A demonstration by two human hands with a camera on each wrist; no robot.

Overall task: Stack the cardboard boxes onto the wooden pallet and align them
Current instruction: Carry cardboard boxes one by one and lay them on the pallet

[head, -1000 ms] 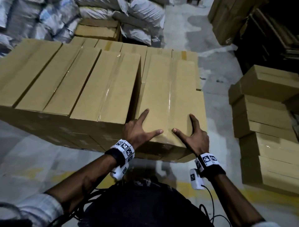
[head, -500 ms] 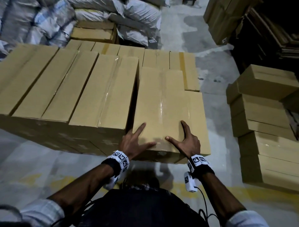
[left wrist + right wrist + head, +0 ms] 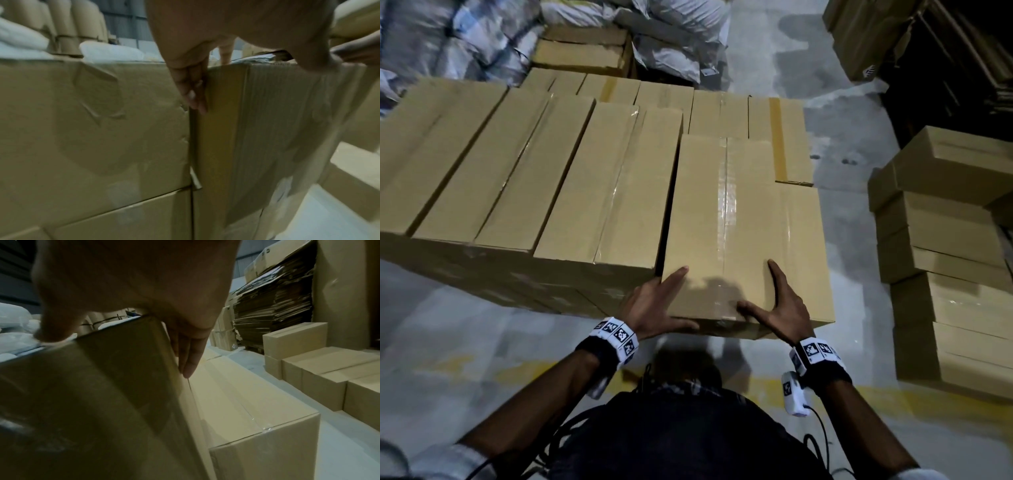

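A long taped cardboard box [image 3: 726,212] lies on the top layer of the box stack [image 3: 517,164], at its right end, with a narrow dark gap to the neighbouring box [image 3: 92,121]. My left hand [image 3: 654,308] is at its near-left corner, with straight fingers [image 3: 193,91] reaching down into that gap. My right hand [image 3: 780,308] is at the near-right corner, one finger on top and the other fingers [image 3: 191,356] flat down the right side. A lower box [image 3: 236,402] sticks out to the right under it. The pallet is hidden beneath the stack.
A separate stack of boxes [image 3: 945,257] stands on the floor at the right. White sacks [image 3: 448,34] are piled behind the stack. Flattened cardboard [image 3: 273,305] is heaped at the far right. Bare concrete floor with a yellow line [image 3: 893,394] runs along the near side.
The box has slid away from me, further onto the stack. Both hands have moved from lying flat on its top back to its near corners.
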